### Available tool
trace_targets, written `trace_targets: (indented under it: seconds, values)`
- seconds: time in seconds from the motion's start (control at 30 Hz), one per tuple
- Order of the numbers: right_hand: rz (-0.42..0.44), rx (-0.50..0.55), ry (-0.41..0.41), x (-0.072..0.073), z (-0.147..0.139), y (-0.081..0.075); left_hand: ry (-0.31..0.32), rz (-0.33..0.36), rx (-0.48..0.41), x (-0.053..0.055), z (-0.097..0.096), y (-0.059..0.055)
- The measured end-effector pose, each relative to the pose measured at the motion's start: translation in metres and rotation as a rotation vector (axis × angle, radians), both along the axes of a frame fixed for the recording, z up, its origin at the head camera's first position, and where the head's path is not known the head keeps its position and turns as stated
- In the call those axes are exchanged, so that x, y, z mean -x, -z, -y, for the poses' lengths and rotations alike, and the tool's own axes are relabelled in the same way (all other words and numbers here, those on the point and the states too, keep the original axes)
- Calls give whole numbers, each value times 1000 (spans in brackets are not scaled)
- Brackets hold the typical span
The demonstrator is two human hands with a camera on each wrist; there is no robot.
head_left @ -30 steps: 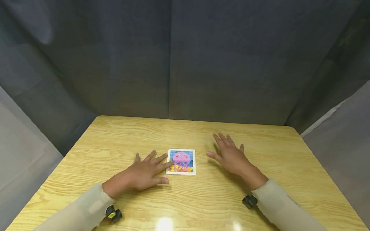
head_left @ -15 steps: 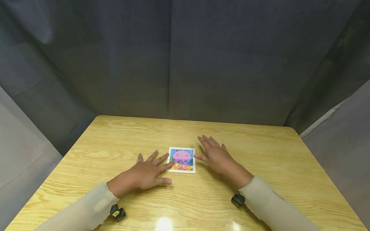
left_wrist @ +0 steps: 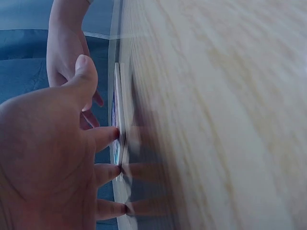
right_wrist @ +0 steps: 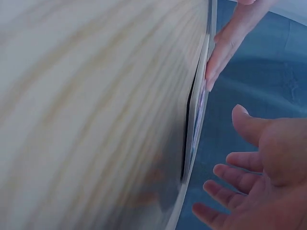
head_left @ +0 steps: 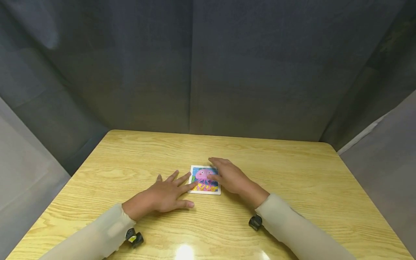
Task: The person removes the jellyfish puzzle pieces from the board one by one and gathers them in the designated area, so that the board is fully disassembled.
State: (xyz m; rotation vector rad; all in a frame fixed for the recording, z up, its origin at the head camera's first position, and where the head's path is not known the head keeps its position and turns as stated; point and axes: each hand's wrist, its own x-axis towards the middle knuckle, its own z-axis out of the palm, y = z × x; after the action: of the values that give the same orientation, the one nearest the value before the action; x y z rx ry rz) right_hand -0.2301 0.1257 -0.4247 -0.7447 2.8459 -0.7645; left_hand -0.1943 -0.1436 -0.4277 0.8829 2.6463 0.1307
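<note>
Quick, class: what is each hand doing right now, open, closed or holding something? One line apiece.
Left hand: open, touching the board, not gripping it.
Right hand: open, above the board, holding nothing.

In the head view, we observe a warm, bright tabletop (head_left: 292,162) before a dim curtain (head_left: 253,72). We locate two glare spots (head_left: 184,251) at the bottom edge, indicating overhead light, and soft shadow beneath the right hand (head_left: 230,177). In both wrist views, we record a cool blue cast and blurred grain (left_wrist: 225,120); the left hand (left_wrist: 48,153) reflects faintly off the tabletop.
</note>
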Motion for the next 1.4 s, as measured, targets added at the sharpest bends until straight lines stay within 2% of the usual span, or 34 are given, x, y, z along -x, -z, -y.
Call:
trace_targets:
  seconds: [0.23,0.43,0.7,1.07,1.4]
  values:
    - [4,31,-22,5,11,1,2,23,-3,0,0,-4]
    - [18,75,-52,12,18,4,4,14,9,0,0,-4]
    - [75,136,-80,21,26,9,10,6,10,0,1,-3]
    - [98,111,-55,35,38,14,19,-10,19,1,1,-2]
    - [114,94,-43,41,42,15,24,-3,19,0,2,-3]
